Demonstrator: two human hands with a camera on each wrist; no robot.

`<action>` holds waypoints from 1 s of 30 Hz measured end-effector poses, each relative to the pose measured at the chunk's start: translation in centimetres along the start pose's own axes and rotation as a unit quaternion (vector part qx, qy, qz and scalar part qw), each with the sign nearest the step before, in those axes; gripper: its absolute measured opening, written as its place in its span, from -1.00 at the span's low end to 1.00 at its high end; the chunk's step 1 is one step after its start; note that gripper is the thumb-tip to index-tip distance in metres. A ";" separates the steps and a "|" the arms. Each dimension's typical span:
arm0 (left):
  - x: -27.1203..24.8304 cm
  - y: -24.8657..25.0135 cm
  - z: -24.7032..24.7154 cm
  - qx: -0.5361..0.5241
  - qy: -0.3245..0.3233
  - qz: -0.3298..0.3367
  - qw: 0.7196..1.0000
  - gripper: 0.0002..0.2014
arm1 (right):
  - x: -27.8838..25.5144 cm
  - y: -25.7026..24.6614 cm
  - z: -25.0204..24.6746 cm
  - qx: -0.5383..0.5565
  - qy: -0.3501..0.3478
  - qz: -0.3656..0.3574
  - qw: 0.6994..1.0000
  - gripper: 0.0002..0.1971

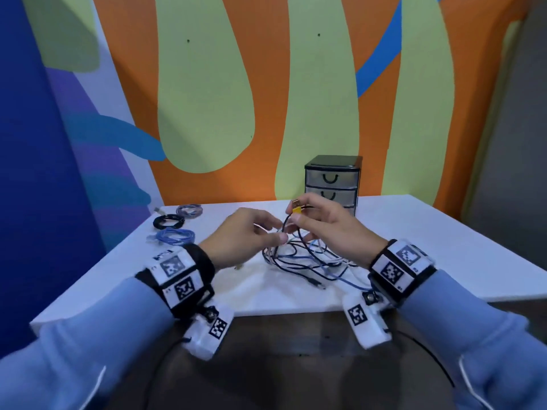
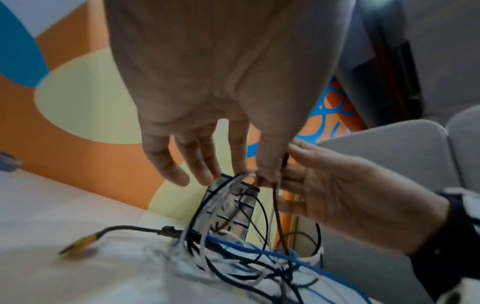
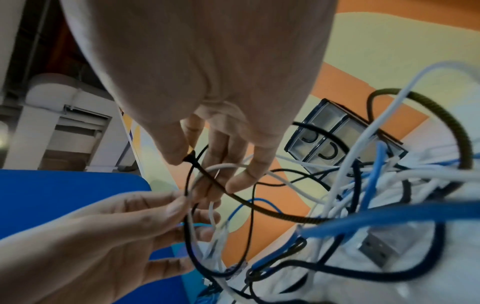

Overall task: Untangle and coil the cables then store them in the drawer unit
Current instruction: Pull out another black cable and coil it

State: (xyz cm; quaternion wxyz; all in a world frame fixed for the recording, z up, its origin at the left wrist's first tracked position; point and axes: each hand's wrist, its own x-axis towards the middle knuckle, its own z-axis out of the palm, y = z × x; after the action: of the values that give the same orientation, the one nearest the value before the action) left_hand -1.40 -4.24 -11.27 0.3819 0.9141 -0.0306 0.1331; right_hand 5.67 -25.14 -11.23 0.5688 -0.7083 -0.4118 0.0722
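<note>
Black cable (image 1: 291, 232) pinched between both hands' fingers (image 1: 296, 221)

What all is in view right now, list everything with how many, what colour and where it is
Tangled cables: one pile, black, white and blue, table centre, partly lifted by both hands.
Yellow USB plug: one, on a black cable, pinched in the right hand above the pile.
Coiled cables: three, grey-purple, black, blue, table's far left.
Drawer unit: one, black frame, clear drawers shut, back of table behind the hands.
Table: one, white.
Wall mural: orange, green, blue, behind the table.
Left hand: pinches strands of the tangle.
Right hand: holds the plug.
Wrist cameras: two, white with black markers.
</note>
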 end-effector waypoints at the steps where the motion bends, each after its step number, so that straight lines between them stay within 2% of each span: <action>1: 0.2 -0.2 0.4 0.016 0.029 0.010 0.999 -0.83 | -0.1 0.1 0.1 -0.001 0.009 -0.001 1.000 -0.89; 2: 0.5 -0.5 0.5 0.038 0.056 0.012 0.998 -0.89 | -0.2 0.2 0.2 0.003 0.020 -0.001 1.000 -0.91; 5: 1.1 -1.3 0.3 0.076 0.116 -0.012 0.990 -0.80 | -0.6 0.4 -0.2 0.042 0.057 0.007 0.997 -0.92; 8: 2.0 -2.8 -0.7 0.072 0.165 -0.078 0.981 -0.77 | -0.7 0.0 -1.4 0.144 0.138 -0.012 0.980 -0.90; 10: 2.4 -3.6 -1.5 0.080 0.150 -0.136 0.976 -0.76 | -0.7 -0.5 -2.3 0.214 0.181 -0.033 0.959 -0.93; 12: 2.4 -3.7 -1.9 0.147 0.116 -0.171 0.967 -0.81 | -0.7 -1.1 -2.8 0.261 0.183 -0.037 0.947 -0.97; 13: 2.3 -3.6 -1.9 0.192 0.115 -0.168 0.960 -0.83 | -0.7 -1.4 -2.9 0.274 0.174 -0.037 0.945 -0.97; 15: 1.6 -2.5 -1.3 0.209 0.167 -0.105 0.958 -0.65 | -0.6 -2.1 -2.7 0.287 0.153 -0.037 0.945 -0.96; 17: 0.6 -0.5 -0.1 0.152 0.228 0.033 0.961 -0.61 | -0.4 -2.7 -2.3 0.286 0.135 -0.041 0.948 -0.96; 18: 0.1 0.8 0.6 0.132 0.234 0.093 0.959 -0.62 | -0.3 -2.9 -2.0 0.282 0.128 -0.042 0.950 -0.96; 19: -0.4 2.0 1.3 0.119 0.214 0.129 0.961 -0.66 | -0.2 -3.2 -1.8 0.279 0.121 -0.042 0.952 -0.95; 20: -0.7 3.0 2.0 0.110 0.178 0.136 0.968 -0.72 | -0.1 -3.5 -1.5 0.280 0.111 -0.042 0.953 -0.94; 22: -0.5 4.3 3.1 0.089 0.076 0.081 0.990 -0.94 | 0.0 -4.2 -1.0 0.286 0.084 -0.046 0.953 -0.92; 23: -0.3 4.5 3.6 0.070 0.040 0.057 0.995 -0.91 | 0.0 -4.5 -0.8 0.287 0.072 -0.046 0.954 -0.91; 25: 0.2 4.5 4.2 -0.011 0.031 0.021 0.999 -0.80 | -0.1 -4.7 -0.6 0.262 0.067 -0.050 0.961 -0.82; 27: 0.5 4.4 4.1 -0.114 0.068 -0.003 0.991 -0.79 | -0.2 -3.9 -0.9 0.185 0.087 -0.049 0.978 -0.62; 29: 0.7 4.4 3.4 -0.205 0.095 -0.020 0.974 -0.77 | -0.4 -2.3 -1.6 0.026 0.090 -0.014 0.996 -0.41; 30: 0.7 4.3 3.0 -0.232 0.105 -0.020 0.967 -0.76 | -0.5 -1.5 -2.0 -0.071 0.069 0.026 0.995 -0.33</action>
State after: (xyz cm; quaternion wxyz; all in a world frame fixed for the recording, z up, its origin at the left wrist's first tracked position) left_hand -0.72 -9.39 -10.13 0.5869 0.7819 -0.0018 0.2102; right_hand 5.72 -27.00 -9.44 0.5421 -0.7607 -0.3570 0.0082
